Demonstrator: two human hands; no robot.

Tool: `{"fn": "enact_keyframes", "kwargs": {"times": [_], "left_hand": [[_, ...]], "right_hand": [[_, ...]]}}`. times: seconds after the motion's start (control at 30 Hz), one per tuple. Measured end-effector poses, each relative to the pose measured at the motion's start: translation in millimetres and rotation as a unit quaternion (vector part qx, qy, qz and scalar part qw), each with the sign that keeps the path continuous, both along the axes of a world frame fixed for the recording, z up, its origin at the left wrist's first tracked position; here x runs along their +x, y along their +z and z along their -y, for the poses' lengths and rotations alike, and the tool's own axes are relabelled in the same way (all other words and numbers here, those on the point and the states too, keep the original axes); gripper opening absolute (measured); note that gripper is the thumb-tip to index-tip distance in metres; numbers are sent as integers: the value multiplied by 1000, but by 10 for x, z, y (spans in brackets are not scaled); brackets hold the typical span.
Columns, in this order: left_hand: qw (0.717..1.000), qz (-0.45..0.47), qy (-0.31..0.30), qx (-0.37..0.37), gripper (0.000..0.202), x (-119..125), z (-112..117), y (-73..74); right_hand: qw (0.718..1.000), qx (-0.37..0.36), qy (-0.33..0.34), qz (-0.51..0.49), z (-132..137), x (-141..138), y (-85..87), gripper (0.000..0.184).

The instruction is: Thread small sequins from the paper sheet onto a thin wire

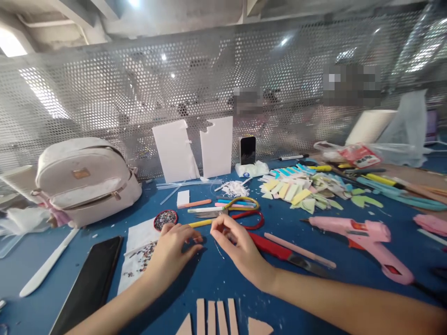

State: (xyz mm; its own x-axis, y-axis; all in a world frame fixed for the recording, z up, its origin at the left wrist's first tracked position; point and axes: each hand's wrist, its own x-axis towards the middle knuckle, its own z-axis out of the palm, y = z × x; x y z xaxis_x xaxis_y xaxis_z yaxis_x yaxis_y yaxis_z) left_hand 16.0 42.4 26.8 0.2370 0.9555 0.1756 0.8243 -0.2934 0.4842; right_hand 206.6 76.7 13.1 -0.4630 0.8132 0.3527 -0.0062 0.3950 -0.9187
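My left hand (174, 249) rests on the blue table (216, 279), its fingers curled together at a small thing near the fingertips that I cannot make out. My right hand (237, 244) is just to the right, thumb and forefinger pinched close together at the table surface. A yellow stick (199, 223) lies right behind both hands. Scissors (244, 211) with yellow and red handles lie a little farther back. A red-handled knife (282, 253) passes under my right wrist. Pink foam strips (213, 318) lie at the near edge.
A pink glue gun (370, 242) lies at the right. A pile of coloured foam pieces (300, 188) sits behind it. A black phone (91, 279), a white bag (84, 179), a round dish of glitter (165, 218) and white foam boards (195, 149) stand at left and back.
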Motion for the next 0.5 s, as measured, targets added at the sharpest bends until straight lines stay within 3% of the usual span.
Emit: {"fn": "enact_keyframes", "kwargs": {"times": [0.17,0.5], "left_hand": [[1000,7,-5,-10,3,30,-108,-59],[999,39,-5,-16,11,22,-118,-74]], "right_hand": [[1000,12,10,-1,20,-3,14,18],[1000,15,5,3,43,1,44,15]]}}
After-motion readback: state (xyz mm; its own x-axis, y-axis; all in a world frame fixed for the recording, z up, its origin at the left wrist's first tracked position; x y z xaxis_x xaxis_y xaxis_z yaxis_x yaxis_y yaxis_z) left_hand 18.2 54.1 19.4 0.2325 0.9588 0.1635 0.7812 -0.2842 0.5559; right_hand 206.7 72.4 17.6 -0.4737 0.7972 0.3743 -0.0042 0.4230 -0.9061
